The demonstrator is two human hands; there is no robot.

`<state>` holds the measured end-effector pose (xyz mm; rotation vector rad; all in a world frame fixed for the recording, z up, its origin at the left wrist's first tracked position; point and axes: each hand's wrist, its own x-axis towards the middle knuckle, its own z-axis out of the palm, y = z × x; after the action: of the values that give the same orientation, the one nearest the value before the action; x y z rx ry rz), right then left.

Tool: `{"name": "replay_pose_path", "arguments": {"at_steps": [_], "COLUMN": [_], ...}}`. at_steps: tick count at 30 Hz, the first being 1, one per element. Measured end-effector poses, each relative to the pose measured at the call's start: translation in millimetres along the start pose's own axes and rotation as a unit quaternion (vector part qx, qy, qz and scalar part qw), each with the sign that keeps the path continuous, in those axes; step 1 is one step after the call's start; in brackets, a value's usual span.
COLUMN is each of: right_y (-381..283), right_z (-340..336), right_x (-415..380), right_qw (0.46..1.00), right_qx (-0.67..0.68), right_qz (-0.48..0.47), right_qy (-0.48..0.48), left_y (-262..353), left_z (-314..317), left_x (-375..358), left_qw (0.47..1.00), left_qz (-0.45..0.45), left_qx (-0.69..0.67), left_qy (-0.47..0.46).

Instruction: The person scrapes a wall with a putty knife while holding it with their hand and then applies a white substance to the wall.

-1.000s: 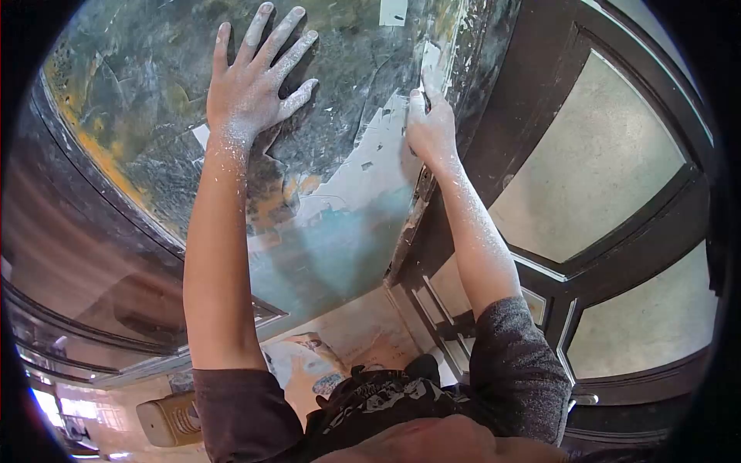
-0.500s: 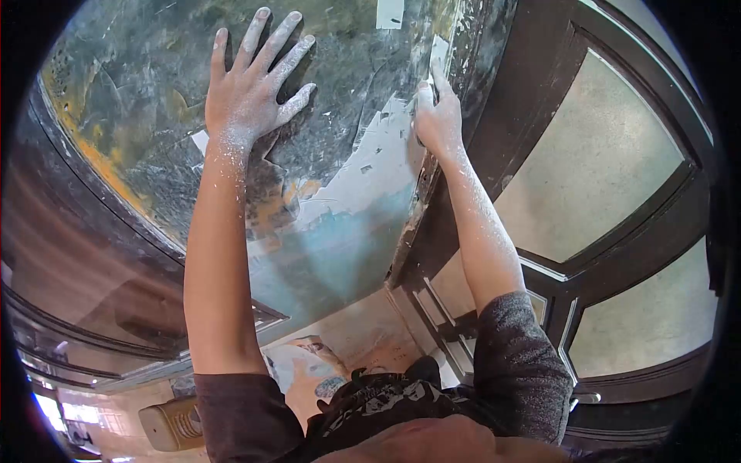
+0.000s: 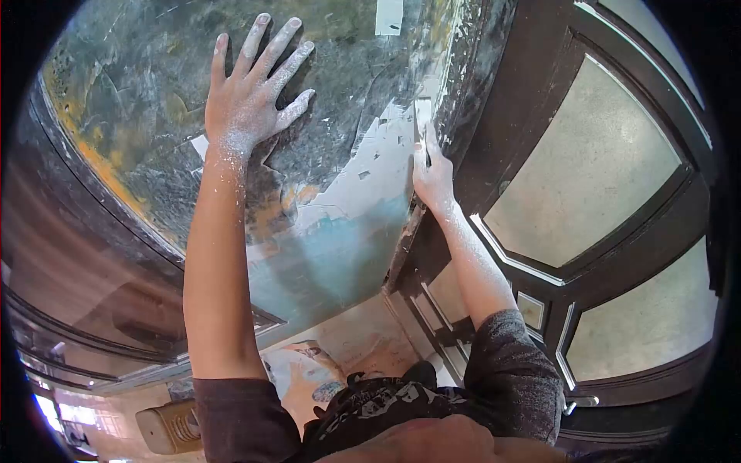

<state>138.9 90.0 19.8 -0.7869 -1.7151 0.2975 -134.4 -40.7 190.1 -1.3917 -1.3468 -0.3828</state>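
Observation:
My left hand (image 3: 245, 112) lies flat on the wall (image 3: 340, 69), fingers spread and dusted with white powder. Dark, mottled old paint covers the wall under it. My right hand (image 3: 434, 181) is closed around a scraper (image 3: 423, 116), whose pale metal blade points up along the wall's right edge. The blade lies against the surface near the flaking door frame (image 3: 463, 69). Left of this hand is a pale stripped patch (image 3: 370, 174) with ragged edges, turning light blue lower down. White dust coats both forearms.
A dark wooden door (image 3: 532, 139) with frosted panes stands on the right, its metal handle (image 3: 583, 401) low down. Glossy dark panelling (image 3: 93, 255) curves along the left. A beige ridged object (image 3: 166, 427) sits at the lower left, and paint-marked plastic sheeting (image 3: 297, 363) is below.
My right hand has come down along the wall's edge with the scraper, showing more of its blade. My left hand stays almost where it was.

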Motion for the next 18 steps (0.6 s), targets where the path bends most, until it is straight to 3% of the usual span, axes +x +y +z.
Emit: {"name": "replay_pose_path", "arguments": {"at_steps": [2, 6, 13, 15, 18], "right_y": [11, 16, 20, 14, 15], "right_z": [0, 1, 11, 4, 8], "right_x": [-6, 4, 3, 11, 7], "right_qw": [0.998, 0.998, 0.999, 0.997, 0.998], "right_qx": [-0.013, 0.005, 0.024, 0.004, 0.017], "right_qz": [0.046, 0.04, -0.041, 0.074, 0.063], "right_qy": [-0.04, -0.054, 0.017, -0.029, -0.018], "left_y": [1, 2, 0, 3, 1], "left_z": [0, -1, -1, -3, 2], "left_x": [1, 1, 1, 1, 2], "left_qw": [1.0, 1.0, 1.0, 1.0, 0.999], "left_qz": [0.003, 0.005, 0.005, 0.006, 0.023], "left_qx": [-0.003, 0.006, -0.001, 0.007, -0.015], "left_qy": [0.0, 0.005, 0.024, 0.015, 0.043]}}
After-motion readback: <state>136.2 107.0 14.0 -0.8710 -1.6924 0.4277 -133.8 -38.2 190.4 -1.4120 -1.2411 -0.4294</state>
